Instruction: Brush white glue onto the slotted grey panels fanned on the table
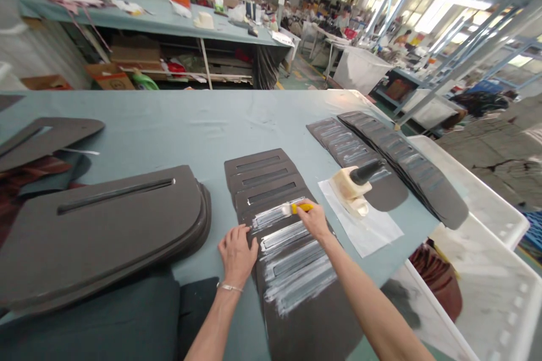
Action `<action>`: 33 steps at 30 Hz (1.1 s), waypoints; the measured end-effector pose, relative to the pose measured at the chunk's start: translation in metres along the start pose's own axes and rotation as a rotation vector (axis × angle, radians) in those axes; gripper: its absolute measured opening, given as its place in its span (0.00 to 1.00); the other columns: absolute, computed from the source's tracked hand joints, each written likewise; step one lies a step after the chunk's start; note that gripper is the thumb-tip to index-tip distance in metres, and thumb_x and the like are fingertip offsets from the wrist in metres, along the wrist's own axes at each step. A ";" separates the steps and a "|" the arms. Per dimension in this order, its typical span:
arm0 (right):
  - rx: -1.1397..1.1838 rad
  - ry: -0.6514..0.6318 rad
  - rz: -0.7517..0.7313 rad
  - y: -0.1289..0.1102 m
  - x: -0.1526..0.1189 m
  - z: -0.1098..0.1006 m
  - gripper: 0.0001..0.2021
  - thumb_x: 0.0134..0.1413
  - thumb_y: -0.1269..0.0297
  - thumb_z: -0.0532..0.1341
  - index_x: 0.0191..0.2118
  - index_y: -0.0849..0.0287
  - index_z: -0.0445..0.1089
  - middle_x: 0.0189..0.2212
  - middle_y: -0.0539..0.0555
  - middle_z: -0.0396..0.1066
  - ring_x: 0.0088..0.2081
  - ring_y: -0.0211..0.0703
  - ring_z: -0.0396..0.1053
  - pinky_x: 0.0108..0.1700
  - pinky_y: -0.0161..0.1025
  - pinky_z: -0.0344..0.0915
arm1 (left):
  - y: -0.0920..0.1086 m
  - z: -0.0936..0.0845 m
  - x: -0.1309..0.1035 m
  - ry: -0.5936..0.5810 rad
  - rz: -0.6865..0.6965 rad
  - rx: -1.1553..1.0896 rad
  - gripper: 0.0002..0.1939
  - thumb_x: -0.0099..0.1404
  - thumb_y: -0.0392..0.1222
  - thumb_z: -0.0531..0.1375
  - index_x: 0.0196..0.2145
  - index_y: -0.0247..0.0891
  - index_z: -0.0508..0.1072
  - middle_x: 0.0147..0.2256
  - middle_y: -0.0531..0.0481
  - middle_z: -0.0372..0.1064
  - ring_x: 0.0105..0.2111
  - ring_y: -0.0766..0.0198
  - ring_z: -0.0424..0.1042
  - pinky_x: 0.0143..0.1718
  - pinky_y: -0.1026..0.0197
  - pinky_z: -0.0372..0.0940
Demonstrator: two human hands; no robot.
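Overlapping dark grey panels with slots [271, 186] lie fanned out on the blue-green table; white wet streaks cover the slots of the nearer ones. My right hand [312, 219] grips a yellow-handled brush [301, 208], its white bristles on a streaked slot. My left hand [237, 249] presses on the left edge of the panels, fingers spread, holding nothing. Right of the panels, a cream container [348, 185] with a black top stands on a white sheet [381, 232].
At the left lies a thick stack of large dark panels [127, 225]. More slotted panels [406, 158] are fanned out at the right back. White bins [478, 254] stand against the table's right edge. Another cluttered table [139, 14] is behind.
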State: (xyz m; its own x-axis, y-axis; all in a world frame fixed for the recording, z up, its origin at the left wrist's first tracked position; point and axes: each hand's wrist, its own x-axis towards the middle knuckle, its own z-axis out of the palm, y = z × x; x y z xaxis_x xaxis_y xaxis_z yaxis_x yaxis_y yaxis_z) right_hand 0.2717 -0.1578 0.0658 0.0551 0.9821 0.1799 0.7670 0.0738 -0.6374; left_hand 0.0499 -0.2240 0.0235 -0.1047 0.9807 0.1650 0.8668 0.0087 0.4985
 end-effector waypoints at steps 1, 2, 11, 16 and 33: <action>-0.058 0.052 0.056 0.016 0.008 -0.014 0.10 0.51 0.61 0.54 0.32 0.57 0.72 0.25 0.51 0.71 0.27 0.41 0.67 0.33 0.35 0.60 | 0.000 0.000 0.000 0.000 -0.002 -0.006 0.12 0.60 0.38 0.54 0.42 0.40 0.67 0.48 0.43 0.67 0.51 0.52 0.60 0.51 0.49 0.51; -0.113 0.090 0.091 0.028 0.015 -0.026 0.11 0.50 0.61 0.54 0.32 0.57 0.72 0.24 0.51 0.70 0.26 0.42 0.66 0.32 0.36 0.59 | 0.000 -0.001 0.000 -0.002 -0.005 -0.013 0.12 0.60 0.38 0.54 0.42 0.40 0.67 0.48 0.43 0.67 0.51 0.52 0.60 0.51 0.49 0.51; 0.179 0.009 -0.014 -0.054 0.025 0.032 0.10 0.50 0.61 0.54 0.32 0.57 0.72 0.24 0.50 0.70 0.25 0.39 0.65 0.30 0.33 0.59 | -0.004 -0.002 0.035 0.053 -0.027 -0.042 0.12 0.62 0.38 0.52 0.43 0.40 0.68 0.45 0.44 0.68 0.49 0.54 0.62 0.50 0.50 0.53; 0.162 -0.087 -0.008 -0.045 0.032 0.050 0.10 0.49 0.61 0.55 0.32 0.55 0.73 0.23 0.48 0.70 0.24 0.38 0.66 0.29 0.33 0.60 | -0.010 0.002 0.038 0.018 0.041 0.008 0.11 0.62 0.37 0.52 0.42 0.41 0.69 0.44 0.45 0.68 0.48 0.55 0.63 0.50 0.50 0.52; 0.313 -0.158 -0.050 -0.058 0.062 0.068 0.10 0.45 0.63 0.56 0.29 0.58 0.74 0.27 0.49 0.73 0.28 0.38 0.67 0.33 0.33 0.62 | -0.020 0.006 0.066 0.032 0.023 0.049 0.11 0.62 0.38 0.53 0.42 0.40 0.68 0.45 0.45 0.68 0.49 0.54 0.62 0.51 0.50 0.51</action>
State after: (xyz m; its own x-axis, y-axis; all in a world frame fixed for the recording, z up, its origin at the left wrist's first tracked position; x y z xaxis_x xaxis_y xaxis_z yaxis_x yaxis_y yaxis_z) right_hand 0.1872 -0.0893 0.0630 -0.0964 0.9888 0.1140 0.5314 0.1480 -0.8341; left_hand 0.0286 -0.1585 0.0197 -0.0995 0.9741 0.2030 0.8921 -0.0031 0.4519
